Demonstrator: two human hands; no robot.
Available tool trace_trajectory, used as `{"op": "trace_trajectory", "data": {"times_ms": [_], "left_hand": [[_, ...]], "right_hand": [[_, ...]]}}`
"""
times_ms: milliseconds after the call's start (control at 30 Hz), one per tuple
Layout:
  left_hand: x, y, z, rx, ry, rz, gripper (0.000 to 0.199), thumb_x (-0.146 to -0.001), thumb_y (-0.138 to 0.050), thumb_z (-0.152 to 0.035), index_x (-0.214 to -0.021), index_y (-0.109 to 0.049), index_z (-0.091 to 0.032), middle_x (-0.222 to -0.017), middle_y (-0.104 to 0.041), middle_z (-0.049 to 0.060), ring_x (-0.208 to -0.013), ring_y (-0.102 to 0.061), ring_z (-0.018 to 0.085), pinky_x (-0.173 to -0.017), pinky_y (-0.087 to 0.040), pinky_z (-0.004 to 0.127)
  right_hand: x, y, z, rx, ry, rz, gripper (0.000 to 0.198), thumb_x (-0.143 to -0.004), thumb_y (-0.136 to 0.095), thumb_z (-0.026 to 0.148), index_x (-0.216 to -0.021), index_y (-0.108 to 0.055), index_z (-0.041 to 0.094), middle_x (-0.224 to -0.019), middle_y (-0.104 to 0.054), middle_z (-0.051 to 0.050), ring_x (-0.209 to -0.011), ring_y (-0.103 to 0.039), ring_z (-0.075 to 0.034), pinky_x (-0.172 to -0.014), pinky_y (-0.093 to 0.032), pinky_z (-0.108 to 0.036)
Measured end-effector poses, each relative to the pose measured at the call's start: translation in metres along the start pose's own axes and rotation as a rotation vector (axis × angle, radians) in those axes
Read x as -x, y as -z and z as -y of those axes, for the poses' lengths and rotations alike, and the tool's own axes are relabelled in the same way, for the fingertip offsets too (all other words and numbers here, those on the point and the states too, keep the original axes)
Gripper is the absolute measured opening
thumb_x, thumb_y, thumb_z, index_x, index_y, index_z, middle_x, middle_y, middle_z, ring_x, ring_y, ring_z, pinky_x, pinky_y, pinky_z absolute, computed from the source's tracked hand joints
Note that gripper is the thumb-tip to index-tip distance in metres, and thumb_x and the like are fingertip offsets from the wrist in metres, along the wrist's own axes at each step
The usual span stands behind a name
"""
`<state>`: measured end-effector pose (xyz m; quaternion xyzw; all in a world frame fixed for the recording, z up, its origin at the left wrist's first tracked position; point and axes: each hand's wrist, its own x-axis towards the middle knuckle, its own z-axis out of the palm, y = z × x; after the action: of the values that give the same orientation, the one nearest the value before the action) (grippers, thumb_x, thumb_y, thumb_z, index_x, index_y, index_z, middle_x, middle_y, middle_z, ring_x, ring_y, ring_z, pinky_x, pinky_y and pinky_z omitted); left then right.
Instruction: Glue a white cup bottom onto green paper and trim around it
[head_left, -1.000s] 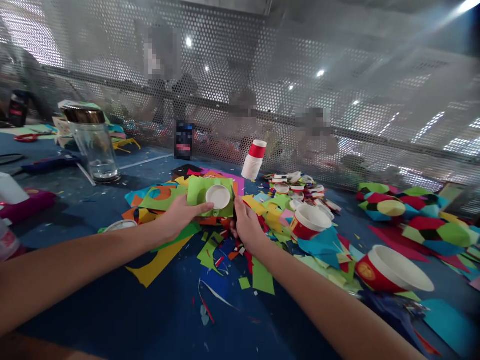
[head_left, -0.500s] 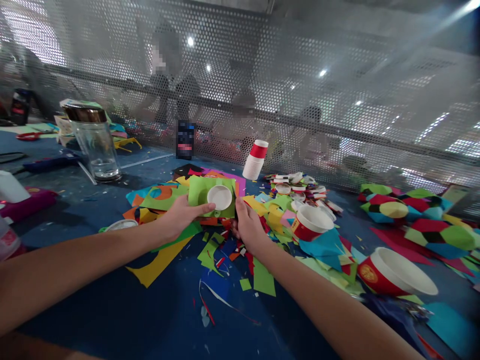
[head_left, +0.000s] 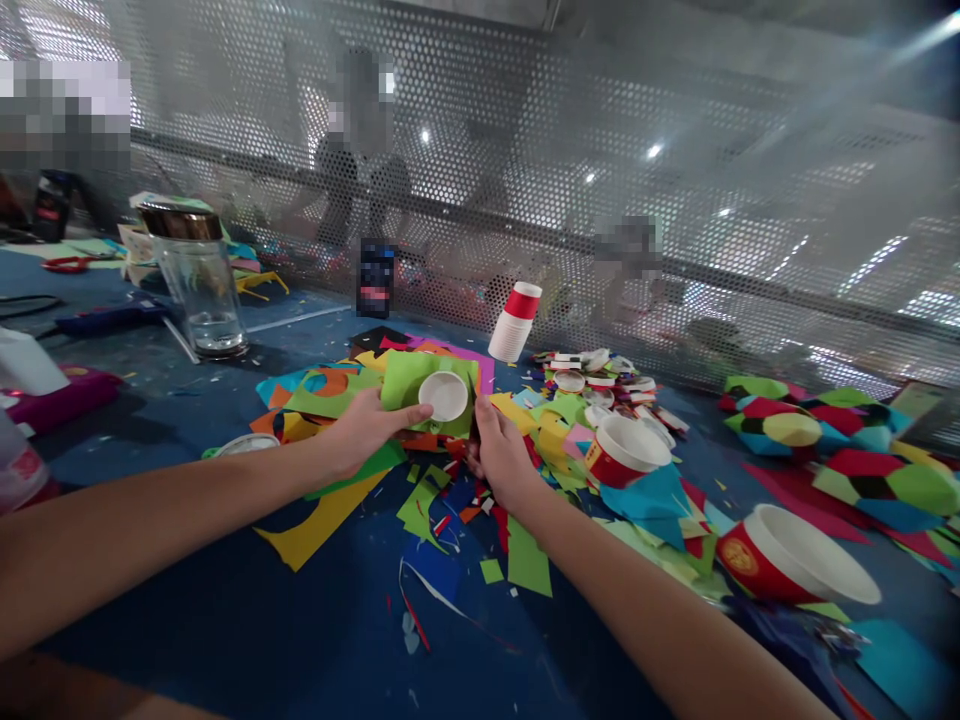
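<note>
My left hand (head_left: 379, 425) pinches a light-green sheet of paper (head_left: 401, 375) together with a round white paper-cup base (head_left: 442, 397) lying against it, thumb on the base's rim. My right hand (head_left: 501, 450) is closed around scissors (head_left: 473, 400), whose thin dark blades point up at the right edge of the green sheet. The handles are mostly hidden in my fingers. Beneath both hands lie coloured paper scraps (head_left: 424, 505) and an orange and yellow pile of cut sheets (head_left: 315, 400).
A stack of white paper cups (head_left: 514, 325) stands behind. To the right are cut cup bases (head_left: 600, 375), red-and-white paper bowls (head_left: 795, 555) and patchwork paper shapes (head_left: 776, 415). A glass jar (head_left: 199, 285) and glue gun (head_left: 112, 318) are at left. A perforated metal screen (head_left: 465, 130) rises behind.
The view has shifted slightly, so most things sit a little further right. Both hands keep their hold, and the green sheet with the cup base is nearly in the same pose.
</note>
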<state>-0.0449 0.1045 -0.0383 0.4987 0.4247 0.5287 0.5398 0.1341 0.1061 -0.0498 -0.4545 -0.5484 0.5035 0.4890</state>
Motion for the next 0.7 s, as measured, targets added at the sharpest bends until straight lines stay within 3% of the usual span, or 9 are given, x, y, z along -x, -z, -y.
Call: {"op": "trace_trajectory", "data": {"times_ms": [267,467,700], "left_hand": [[-0.0021,0.001,0.0036,0.003,-0.017,0.002,0.049,-0.058,-0.089,-0.041,-0.093,-0.07,-0.012,-0.084,-0.074,0.006,-0.072,-0.067,0.018,-0.068,-0.054,0.03],[-0.002,0.001,0.0041,0.014,-0.035,-0.015,0.055,-0.058,-0.089,-0.041,-0.1,-0.069,-0.013,-0.091,-0.075,0.006,-0.075,-0.067,0.017,-0.07,-0.054,0.03],[-0.0018,0.0038,0.0037,-0.009,-0.016,0.042,0.045,-0.062,-0.089,-0.039,-0.096,-0.073,-0.015,-0.098,-0.077,0.009,-0.083,-0.07,0.021,-0.079,-0.056,0.035]], "right_hand": [[0.0,0.0023,-0.0008,0.004,0.025,0.013,0.066,-0.07,-0.053,0.089,-0.068,-0.043,0.024,-0.041,-0.038,0.01,-0.032,-0.032,-0.008,-0.033,-0.027,-0.022],[0.0014,0.002,0.0013,0.013,0.035,0.021,0.067,-0.069,-0.053,0.089,-0.065,-0.042,0.024,-0.042,-0.04,0.009,-0.032,-0.033,-0.007,-0.033,-0.026,-0.022],[0.0037,0.0015,0.0054,-0.012,0.019,0.023,0.063,-0.071,-0.057,0.085,-0.068,-0.044,0.023,-0.046,-0.042,0.008,-0.033,-0.033,-0.007,-0.033,-0.028,-0.022]]}}
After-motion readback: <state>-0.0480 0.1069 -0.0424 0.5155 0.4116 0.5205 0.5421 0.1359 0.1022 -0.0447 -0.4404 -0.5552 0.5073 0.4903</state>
